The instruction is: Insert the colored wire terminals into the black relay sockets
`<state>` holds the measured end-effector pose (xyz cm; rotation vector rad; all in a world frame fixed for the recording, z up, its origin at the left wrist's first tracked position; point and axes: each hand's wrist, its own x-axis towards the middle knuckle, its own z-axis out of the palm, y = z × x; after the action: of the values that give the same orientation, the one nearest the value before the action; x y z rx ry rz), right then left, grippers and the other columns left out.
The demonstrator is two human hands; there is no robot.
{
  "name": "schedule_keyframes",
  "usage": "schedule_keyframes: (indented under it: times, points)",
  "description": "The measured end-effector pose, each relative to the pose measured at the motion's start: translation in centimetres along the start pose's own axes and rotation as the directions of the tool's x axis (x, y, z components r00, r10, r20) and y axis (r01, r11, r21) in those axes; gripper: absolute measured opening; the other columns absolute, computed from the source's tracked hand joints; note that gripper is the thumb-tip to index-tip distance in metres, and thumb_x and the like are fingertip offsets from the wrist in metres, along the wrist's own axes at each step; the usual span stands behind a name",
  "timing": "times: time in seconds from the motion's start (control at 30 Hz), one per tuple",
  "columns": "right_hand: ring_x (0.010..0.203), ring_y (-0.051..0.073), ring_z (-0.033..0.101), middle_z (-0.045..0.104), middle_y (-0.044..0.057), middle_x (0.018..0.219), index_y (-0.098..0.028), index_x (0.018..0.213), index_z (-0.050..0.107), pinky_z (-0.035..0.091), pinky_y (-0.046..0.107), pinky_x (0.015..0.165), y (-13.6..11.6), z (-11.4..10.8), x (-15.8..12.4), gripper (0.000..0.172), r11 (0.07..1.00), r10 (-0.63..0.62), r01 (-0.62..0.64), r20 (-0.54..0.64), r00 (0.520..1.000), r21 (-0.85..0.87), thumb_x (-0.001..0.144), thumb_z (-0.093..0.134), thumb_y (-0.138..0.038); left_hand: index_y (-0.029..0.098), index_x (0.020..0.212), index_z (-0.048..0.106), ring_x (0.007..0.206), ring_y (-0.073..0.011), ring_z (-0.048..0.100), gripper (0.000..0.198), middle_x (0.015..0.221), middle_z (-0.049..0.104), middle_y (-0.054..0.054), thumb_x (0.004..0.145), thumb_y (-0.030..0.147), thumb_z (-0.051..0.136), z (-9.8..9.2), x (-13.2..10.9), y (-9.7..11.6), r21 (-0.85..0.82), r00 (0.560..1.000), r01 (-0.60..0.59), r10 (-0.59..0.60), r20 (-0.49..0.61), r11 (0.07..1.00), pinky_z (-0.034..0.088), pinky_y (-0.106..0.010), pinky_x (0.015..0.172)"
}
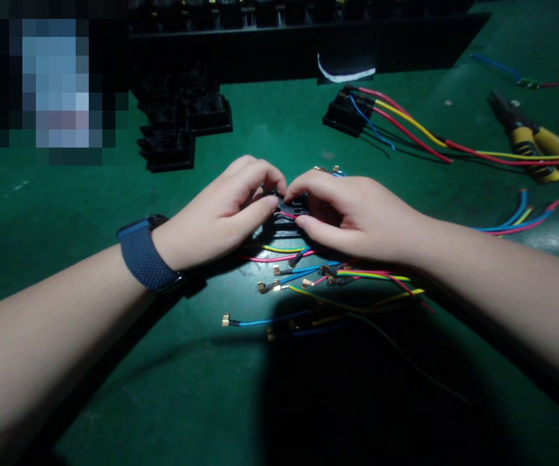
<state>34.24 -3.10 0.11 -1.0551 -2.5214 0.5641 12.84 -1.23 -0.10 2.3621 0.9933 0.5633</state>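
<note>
A small black plastic socket housing (283,226) is at the middle of the bench, partly hidden by my fingers. My left hand (241,204) grips its left side, thumb and bent fingers closed on it. At the right side, my right hand (357,213) pinches a red wire (288,215) that lies across the housing's slotted back. Whether the wire's end is seated in a slot I cannot tell. Just below the hands lie loose blue, red and yellow-green wires (255,321) with brass terminals, several of them overlapping.
More black housings (167,149) lie at the back left. A wired housing (347,113) sits at the back right, near yellow-handled pliers (526,145) and a cut wire bundle (517,217). A long black rack (270,55) crosses the far side of the green bench (163,369).
</note>
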Motion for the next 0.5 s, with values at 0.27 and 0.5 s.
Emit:
schedule_keyframes:
  times: [0.27, 0.5]
  points:
    - [0.067, 0.012, 0.054, 0.061, 0.000, 0.081, -0.017, 0.111, 0.054, 0.035, 0.025, 0.059, -0.05, -0.02, 0.03, 0.027, 1.000, 0.011, -0.011, 0.008, 1.000, -0.009, 0.089, 0.048, -0.031, 0.017, 0.103, 0.056, 0.091, -0.0220, 0.051, 0.022, 0.094, 0.053, -0.006, 0.090, 0.031, 0.044, -0.06, -0.03, -0.13, -0.007, 1.000, -0.007, 0.008, 0.005, 1.000, 0.045, -0.038, 0.086]
    - [0.070, 0.013, 0.056, 0.062, 0.000, 0.082, -0.017, 0.111, 0.054, 0.036, 0.025, 0.060, -0.14, -0.04, -0.01, 0.026, 1.000, 0.013, -0.013, 0.005, 1.000, -0.025, 0.089, 0.048, -0.030, 0.019, 0.103, 0.055, 0.092, -0.0220, 0.051, 0.021, 0.096, 0.053, -0.006, 0.090, 0.033, 0.045, -0.03, -0.06, -0.31, -0.017, 1.000, -0.008, 0.008, 0.004, 1.000, 0.045, -0.038, 0.087]
